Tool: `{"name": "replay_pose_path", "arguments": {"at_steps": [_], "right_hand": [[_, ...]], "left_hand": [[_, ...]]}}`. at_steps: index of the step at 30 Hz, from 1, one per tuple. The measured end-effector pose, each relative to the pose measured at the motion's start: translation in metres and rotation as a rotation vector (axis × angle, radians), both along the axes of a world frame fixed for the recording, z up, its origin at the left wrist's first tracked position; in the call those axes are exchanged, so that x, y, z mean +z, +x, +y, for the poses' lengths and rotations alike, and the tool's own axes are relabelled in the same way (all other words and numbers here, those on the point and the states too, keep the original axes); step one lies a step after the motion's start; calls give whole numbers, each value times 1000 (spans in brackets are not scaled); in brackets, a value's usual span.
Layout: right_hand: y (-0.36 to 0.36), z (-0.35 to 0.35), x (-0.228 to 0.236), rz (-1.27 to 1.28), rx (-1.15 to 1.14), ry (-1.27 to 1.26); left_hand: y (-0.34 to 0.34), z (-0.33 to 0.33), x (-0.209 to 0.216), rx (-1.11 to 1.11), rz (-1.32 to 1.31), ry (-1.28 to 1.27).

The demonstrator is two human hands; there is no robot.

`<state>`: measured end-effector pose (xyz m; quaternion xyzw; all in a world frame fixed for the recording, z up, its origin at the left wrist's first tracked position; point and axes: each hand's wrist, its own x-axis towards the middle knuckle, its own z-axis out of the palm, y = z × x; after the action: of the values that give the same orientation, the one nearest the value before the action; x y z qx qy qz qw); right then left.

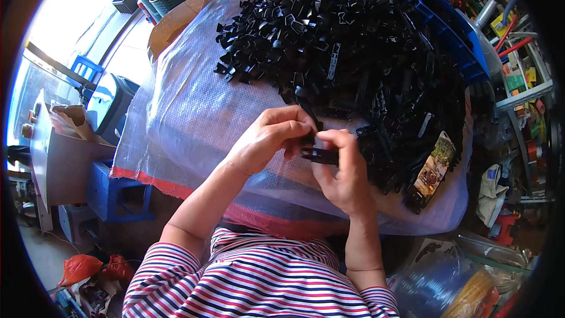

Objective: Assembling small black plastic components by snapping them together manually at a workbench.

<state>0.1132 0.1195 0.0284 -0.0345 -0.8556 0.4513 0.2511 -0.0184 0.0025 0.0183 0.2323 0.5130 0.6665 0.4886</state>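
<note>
Viewpoint: I see from a head-worn fisheye camera, looking steeply down.
Facing: forward over the woven sheet filling mid-frame.
Nearness: close; my forearms enter from the lower edge, hands at centre.
Distortion: edges bend toward the dark circular rim.
Shared field: single view only.

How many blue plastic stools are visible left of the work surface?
2: one blue stool under the woven sheet's lower-left edge, another farther back by the window. More may be hidden.
</note>
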Motion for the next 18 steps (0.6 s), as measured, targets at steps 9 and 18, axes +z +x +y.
{"name": "replay_pose_path", "arguments": {"at_steps": [9, 18], "right_hand": [[25, -12, 0, -150, -160, -188], [23, -13, -5, -64, -184, -108]], "left_hand": [[8, 4, -3, 176, -184, 133], [15, 4, -6, 184, -215, 114]]}}
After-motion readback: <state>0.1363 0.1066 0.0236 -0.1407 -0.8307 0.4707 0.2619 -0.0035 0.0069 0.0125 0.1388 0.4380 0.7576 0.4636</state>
